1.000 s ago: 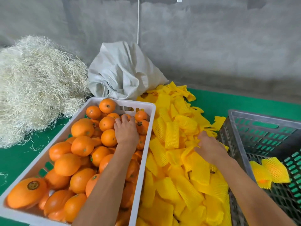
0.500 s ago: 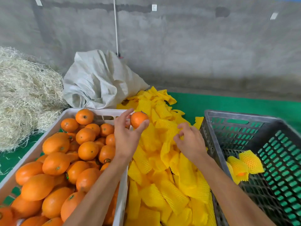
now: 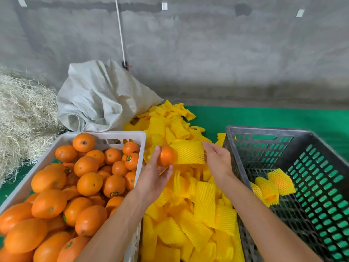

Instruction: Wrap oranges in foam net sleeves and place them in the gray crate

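Between the two crates, above the sleeve pile (image 3: 188, 220): one orange (image 3: 166, 155), held in the left hand (image 3: 154, 178), thumb and fingers (image 3: 156, 152) curled round it from below and behind.

Sleeve (image 3: 188, 153): yellow foam net, held at its right end by the right hand (image 3: 217, 159), fingers pinching the edge. Long axis runs roughly left to right, level with the orange. Left end touches or just overlaps the orange; whether the mouth is already over the fruit cannot be told.

Key relation: sleeve lies directly right of the orange, on one line with it. Left hand is nearer the fruit, right hand nearer the gray crate (image 3: 268, 133). Judgement: the step in hand is pushing the orange rightward into the sleeve while the right hand draws the net over it; the mouth must stay open.

White crate (image 3: 105, 135): left, heaped with unwrapped oranges.

Gray crate: right, holding a few wrapped oranges (image 3: 272, 188) near its left wall; much floor space free.

Surface: green mat (image 3: 264, 118) carrying both crates and the pile.

Room: bare concrete wall (image 3: 207, 53) behind; pale sack (image 3: 102, 99) and a straw heap (image 3: 22, 114) at far left.
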Motion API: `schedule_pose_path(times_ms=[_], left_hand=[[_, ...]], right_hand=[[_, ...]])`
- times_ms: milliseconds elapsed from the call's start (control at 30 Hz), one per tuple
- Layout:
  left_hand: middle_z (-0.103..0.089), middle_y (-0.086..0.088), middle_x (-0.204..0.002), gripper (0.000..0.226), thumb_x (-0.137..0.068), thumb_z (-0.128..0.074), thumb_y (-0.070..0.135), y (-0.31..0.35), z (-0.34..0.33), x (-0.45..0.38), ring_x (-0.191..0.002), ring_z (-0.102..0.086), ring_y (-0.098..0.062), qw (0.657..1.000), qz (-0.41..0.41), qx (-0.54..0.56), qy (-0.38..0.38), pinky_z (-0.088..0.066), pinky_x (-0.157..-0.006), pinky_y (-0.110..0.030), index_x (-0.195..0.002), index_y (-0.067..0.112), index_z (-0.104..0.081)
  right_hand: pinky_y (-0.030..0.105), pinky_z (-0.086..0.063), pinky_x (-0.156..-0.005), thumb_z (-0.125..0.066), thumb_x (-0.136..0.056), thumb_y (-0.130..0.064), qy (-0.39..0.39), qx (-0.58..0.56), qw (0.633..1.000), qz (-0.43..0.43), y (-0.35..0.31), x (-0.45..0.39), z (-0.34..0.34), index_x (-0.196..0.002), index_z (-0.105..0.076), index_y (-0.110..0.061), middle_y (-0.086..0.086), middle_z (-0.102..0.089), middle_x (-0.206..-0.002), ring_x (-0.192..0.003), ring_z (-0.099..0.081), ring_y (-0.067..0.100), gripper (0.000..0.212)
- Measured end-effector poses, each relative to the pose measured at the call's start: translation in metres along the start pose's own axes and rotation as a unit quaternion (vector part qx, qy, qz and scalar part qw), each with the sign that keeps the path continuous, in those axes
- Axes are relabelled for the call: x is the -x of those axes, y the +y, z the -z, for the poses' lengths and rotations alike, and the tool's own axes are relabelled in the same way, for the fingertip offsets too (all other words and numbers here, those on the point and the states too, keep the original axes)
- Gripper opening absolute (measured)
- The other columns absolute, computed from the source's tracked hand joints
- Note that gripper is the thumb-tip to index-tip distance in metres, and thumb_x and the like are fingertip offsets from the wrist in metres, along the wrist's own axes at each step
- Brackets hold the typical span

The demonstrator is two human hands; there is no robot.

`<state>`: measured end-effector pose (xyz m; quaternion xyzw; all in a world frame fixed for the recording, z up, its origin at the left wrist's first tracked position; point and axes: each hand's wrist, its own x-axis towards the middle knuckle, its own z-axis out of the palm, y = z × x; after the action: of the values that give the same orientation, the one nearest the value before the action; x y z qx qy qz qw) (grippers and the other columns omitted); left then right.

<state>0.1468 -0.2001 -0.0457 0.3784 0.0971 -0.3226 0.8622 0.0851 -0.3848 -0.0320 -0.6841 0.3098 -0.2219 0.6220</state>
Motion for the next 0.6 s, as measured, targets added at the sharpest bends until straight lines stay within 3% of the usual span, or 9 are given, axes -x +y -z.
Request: schedule_pose_path(times_ms=[67,133,267,433,500,600], left_hand=[[-0.064,-0.013,-0.121,0.064,-0.078,-0.08,0.05,0.0,0.002,-0.002,-0.091,-0.059,-0.024,1.0,0.014,-0.025,-0.011,-0.056,-0.06,-0.027,-0.132,0.022,-0.062],[-0.068,-0.01,-0.124,0.061,-0.08,-0.077,0.054,-0.002,0.006,-0.005,-0.097,-0.059,-0.023,0.997,0.003,-0.078,-0.012,-0.056,-0.066,-0.031,-0.133,0.027,-0.062],[-0.066,0.001,-0.131,0.06,-0.085,-0.071,0.061,-0.005,0.009,-0.008,-0.113,-0.063,-0.02,0.981,-0.05,-0.18,0.045,-0.054,-0.081,-0.037,-0.135,0.031,-0.058],[-0.064,0.004,-0.135,0.089,-0.071,-0.079,0.072,-0.011,0.013,-0.007,-0.12,-0.064,-0.018,0.972,-0.061,-0.222,0.053,-0.055,-0.097,-0.045,-0.145,0.03,-0.052],[-0.068,0.006,-0.13,0.091,-0.066,-0.082,0.074,-0.009,0.01,-0.004,-0.118,-0.066,-0.018,0.974,-0.059,-0.216,0.041,-0.056,-0.093,-0.043,-0.142,0.031,-0.054],[-0.071,0.002,-0.126,0.078,-0.07,-0.077,0.069,-0.005,0.007,0.0,-0.116,-0.068,-0.022,0.978,-0.055,-0.199,0.042,-0.06,-0.084,-0.04,-0.136,0.03,-0.06]], right_hand=[[0.043,-0.053,-0.104,-0.057,-0.104,-0.018,-0.043,-0.048,0.995,-0.07,-0.004,-0.002,0.0,-0.116,-0.074,-0.017,0.003,-0.071,-0.121,-0.114,-0.066,0.022,0.021],[0.048,-0.054,-0.102,-0.059,-0.101,-0.007,-0.092,-0.078,0.987,-0.102,-0.007,0.0,0.0,-0.118,-0.072,-0.009,0.015,-0.073,-0.117,-0.111,-0.069,0.028,0.022],[0.043,-0.055,-0.1,-0.068,-0.092,0.002,-0.174,-0.024,0.981,-0.083,-0.015,0.01,0.004,-0.115,-0.07,-0.005,0.02,-0.072,-0.118,-0.105,-0.069,0.026,0.024],[0.042,-0.052,-0.105,-0.063,-0.101,-0.026,-0.233,0.078,0.964,-0.104,-0.013,0.014,0.004,-0.125,-0.07,-0.007,0.013,-0.073,-0.121,-0.116,-0.068,0.029,0.032],[0.036,-0.05,-0.107,-0.055,-0.104,-0.037,-0.241,0.077,0.962,-0.105,-0.014,0.015,0.005,-0.123,-0.072,-0.011,0.005,-0.074,-0.121,-0.116,-0.068,0.022,0.036],[0.029,-0.05,-0.104,-0.06,-0.102,-0.031,-0.276,0.032,0.957,-0.088,-0.013,0.017,0.005,-0.131,-0.068,-0.02,-0.004,-0.07,-0.131,-0.121,-0.065,0.012,0.032]])
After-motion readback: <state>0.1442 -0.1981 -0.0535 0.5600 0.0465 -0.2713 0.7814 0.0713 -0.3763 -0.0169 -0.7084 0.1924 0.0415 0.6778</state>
